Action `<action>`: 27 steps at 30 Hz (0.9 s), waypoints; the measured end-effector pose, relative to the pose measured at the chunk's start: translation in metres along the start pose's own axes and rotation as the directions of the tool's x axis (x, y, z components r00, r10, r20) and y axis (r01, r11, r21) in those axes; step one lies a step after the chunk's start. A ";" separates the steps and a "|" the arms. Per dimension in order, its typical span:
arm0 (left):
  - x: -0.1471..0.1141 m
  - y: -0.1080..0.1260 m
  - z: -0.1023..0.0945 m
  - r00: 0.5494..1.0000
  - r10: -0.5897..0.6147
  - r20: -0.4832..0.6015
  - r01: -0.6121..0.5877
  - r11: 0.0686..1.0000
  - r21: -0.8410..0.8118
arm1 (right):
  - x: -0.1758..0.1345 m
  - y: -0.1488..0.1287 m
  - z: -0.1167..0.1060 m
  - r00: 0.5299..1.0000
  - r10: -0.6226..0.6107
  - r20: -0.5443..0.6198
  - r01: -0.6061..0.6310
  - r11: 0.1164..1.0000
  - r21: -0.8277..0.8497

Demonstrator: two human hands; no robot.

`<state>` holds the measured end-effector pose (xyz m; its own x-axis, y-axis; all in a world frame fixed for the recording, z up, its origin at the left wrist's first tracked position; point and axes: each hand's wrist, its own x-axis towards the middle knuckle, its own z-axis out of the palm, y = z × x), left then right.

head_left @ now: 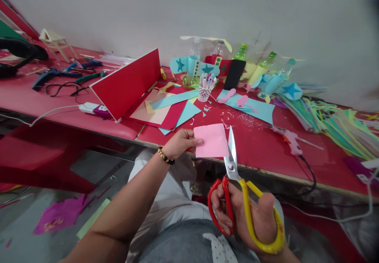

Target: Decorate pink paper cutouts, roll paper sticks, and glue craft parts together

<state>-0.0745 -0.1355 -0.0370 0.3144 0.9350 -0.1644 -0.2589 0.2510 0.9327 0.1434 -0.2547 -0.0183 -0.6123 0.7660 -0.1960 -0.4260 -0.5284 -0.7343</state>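
Between the thumb and fingers of my left hand (182, 141) is a pink square of paper (211, 140), pinched at its left edge above the front of the table. My right hand (241, 209) grips a pair of scissors (232, 164) by one red and one yellow handle, with the fingers and thumb through the loops. The blades are slightly parted and point away from me. They meet the lower right corner of the paper; whether that corner lies between them is hard to make out.
Paper scraps lie on the red table (207, 115) near a pen cup (204, 92). At right are a glue gun (293, 138) and colourful strips (334, 123). A red panel (130, 83) stands left, beside coloured sheets (158, 115). Decorated bottles (268, 62) line the wall.
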 end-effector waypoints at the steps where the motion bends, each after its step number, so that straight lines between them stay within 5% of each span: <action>1: 0.000 0.000 0.000 1.000 0.000 0.010 0.000 1.000 0.006 | 0.001 0.000 0.001 1.000 -0.003 -0.001 0.003 1.000 0.007; 16: 0.002 -0.001 0.001 1.000 0.012 0.027 -0.012 1.000 -0.007 | 0.011 -0.001 0.004 1.000 -0.005 -0.023 0.009 0.987 0.163; 27: 0.003 -0.002 -0.001 1.000 0.002 0.008 -0.002 1.000 -0.018 | 0.013 0.008 0.001 0.991 -0.069 -0.118 0.084 0.988 0.126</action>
<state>-0.0736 -0.1334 -0.0399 0.3208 0.9336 -0.1596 -0.2756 0.2532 0.9273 0.1308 -0.2497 -0.0262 -0.4990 0.8382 -0.2201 -0.5563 -0.5046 -0.6603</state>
